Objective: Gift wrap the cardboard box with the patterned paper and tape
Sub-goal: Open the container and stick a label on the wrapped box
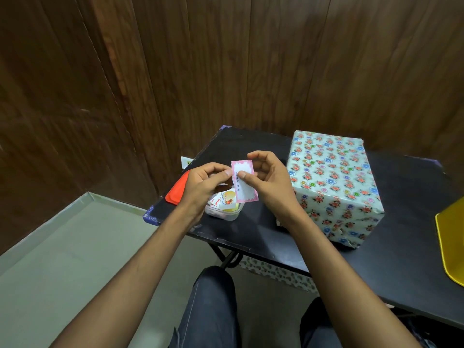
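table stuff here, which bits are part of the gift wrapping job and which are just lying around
Part of the job:
- wrapped box in floral paper
- pink-edged label, pinched by left hand and right hand
- clear tub of stickers

Lying about:
- red lid
- yellow object at right edge

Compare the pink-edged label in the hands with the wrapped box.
The label is small, flat and held in the air, pinched by the left hand and right hand; the wrapped box is bulky and rests on the black table. The label bears handwriting; the box bears flowers. Both show paper.
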